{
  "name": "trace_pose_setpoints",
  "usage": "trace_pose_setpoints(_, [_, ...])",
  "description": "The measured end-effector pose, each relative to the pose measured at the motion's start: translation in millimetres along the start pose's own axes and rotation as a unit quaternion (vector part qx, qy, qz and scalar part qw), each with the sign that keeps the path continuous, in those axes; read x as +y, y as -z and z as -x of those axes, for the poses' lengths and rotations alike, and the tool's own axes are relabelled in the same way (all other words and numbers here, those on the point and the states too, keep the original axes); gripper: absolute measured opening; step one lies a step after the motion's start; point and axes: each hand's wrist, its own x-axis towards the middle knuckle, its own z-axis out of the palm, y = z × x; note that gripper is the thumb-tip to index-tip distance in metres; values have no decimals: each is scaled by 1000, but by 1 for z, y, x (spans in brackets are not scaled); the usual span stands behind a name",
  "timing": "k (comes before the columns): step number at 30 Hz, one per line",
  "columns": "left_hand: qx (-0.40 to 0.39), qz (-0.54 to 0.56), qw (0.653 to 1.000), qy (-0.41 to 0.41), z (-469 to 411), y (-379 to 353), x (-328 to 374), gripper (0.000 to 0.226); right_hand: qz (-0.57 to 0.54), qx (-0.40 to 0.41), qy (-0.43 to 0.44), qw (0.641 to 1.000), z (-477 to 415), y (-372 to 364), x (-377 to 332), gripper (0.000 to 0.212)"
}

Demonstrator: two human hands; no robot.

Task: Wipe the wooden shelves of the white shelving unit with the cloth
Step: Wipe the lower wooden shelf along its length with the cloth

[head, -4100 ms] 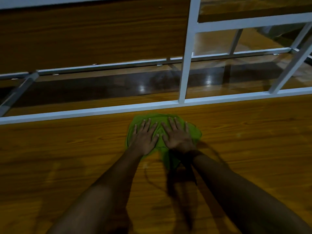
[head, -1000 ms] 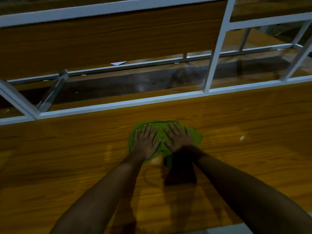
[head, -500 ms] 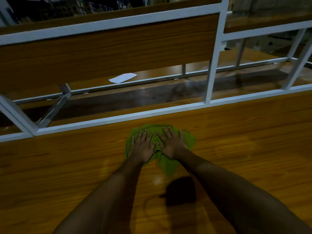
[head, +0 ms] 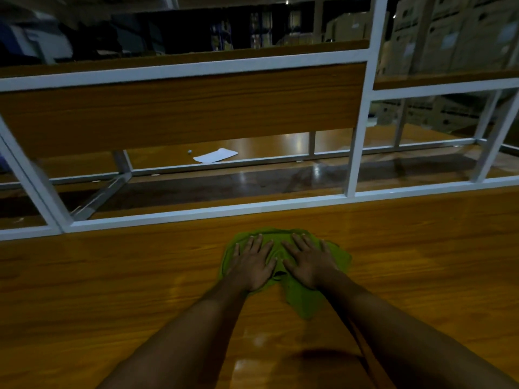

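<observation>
Glossy wooden shelf [head: 112, 290] across lower frame, green cloth [head: 306, 301] at centre pinned under flat left hand [head: 252, 266] and right hand [head: 307, 263]; likely to bunch or catch white rail [head: 252, 210] if shoved forward.

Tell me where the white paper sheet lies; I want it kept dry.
Head view: the white paper sheet lies on the far wooden shelf, left of centre, beyond the green cloth.
</observation>
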Motion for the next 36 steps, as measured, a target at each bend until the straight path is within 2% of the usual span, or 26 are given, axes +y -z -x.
trace_pose_setpoints(6, [18, 0, 1000, -6, -47, 2, -9, 60, 2, 11, -16, 1000, -47, 3, 14, 64])
trace_pose_setpoints(14, [25, -18, 999, 12, -80, 5, -37, 55, 3, -5, -12, 1000, -93, 6, -5, 62])
trace_pose_setpoints(27, [1, -8, 1000, 25, -16, 1, -24, 63, 21, -13, 30, 999, -36, 1, -17, 59])
trace_pose_setpoints(36, [13, -8, 1000, -21, -64, 6, -11, 61, 21, 0, -11, 1000, -71, 3, 23, 62])
